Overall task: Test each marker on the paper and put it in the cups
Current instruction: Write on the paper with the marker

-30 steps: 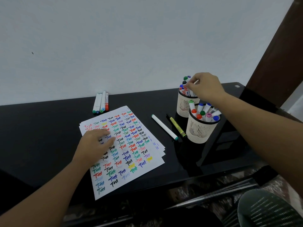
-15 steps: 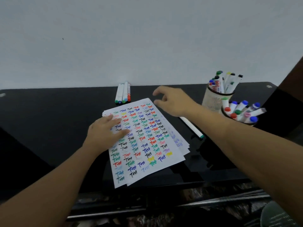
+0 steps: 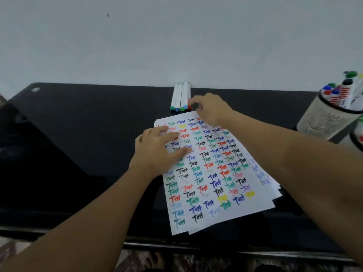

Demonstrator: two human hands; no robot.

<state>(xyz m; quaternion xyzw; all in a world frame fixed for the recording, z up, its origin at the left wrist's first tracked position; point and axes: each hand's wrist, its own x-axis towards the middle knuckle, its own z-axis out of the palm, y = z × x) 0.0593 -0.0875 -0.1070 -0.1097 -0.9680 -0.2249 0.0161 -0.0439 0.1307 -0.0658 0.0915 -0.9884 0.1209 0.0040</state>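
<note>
A stack of white paper (image 3: pixel 216 173) covered in coloured "Test" marks lies on the black table (image 3: pixel 88 124). My left hand (image 3: pixel 157 152) rests flat on the sheet's upper left part. Several white markers (image 3: pixel 179 95) lie side by side against the wall, just beyond the paper. My right hand (image 3: pixel 212 108) reaches over the paper's top edge to them, its curved index fingertip at the red-capped marker (image 3: pixel 189 93), the rightmost of the row. Thumb and index stay apart with table showing between them. A mesh cup (image 3: pixel 322 118) full of markers stands at the right.
A second cup (image 3: pixel 356 140) is cut off by the right frame edge, in front of the first. The wall runs directly behind the table. The table's front edge lies close below the paper.
The view has swung left, pushing the cups to the right edge. My right hand went from the far cup across the paper to the markers by the wall. My left hand stayed on the paper.
</note>
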